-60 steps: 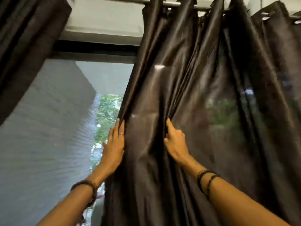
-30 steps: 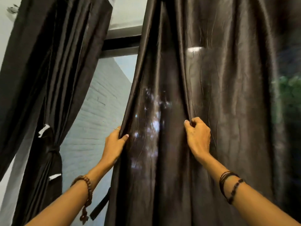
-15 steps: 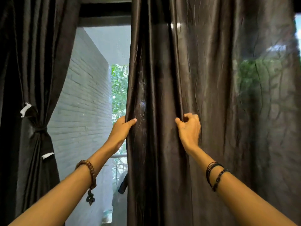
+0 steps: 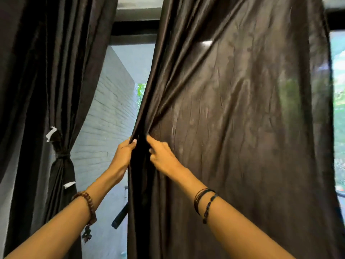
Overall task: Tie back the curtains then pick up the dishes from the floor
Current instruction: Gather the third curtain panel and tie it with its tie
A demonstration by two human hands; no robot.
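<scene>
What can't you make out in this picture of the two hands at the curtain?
- Dishes and floor: out of the head view, cut off by the bottom edge.
- Right curtain: its top and rod are cut off by the top edge.
- Fingertips of the left hand and right hand: buried in a dark fold.
- Dark strap by the curtain edge: its upper end is hidden behind the cloth.
- Tied left curtain: blurred knot.

Both hands (image 4: 141,156) apparently bunching curtain (image 4: 233,118)
</scene>
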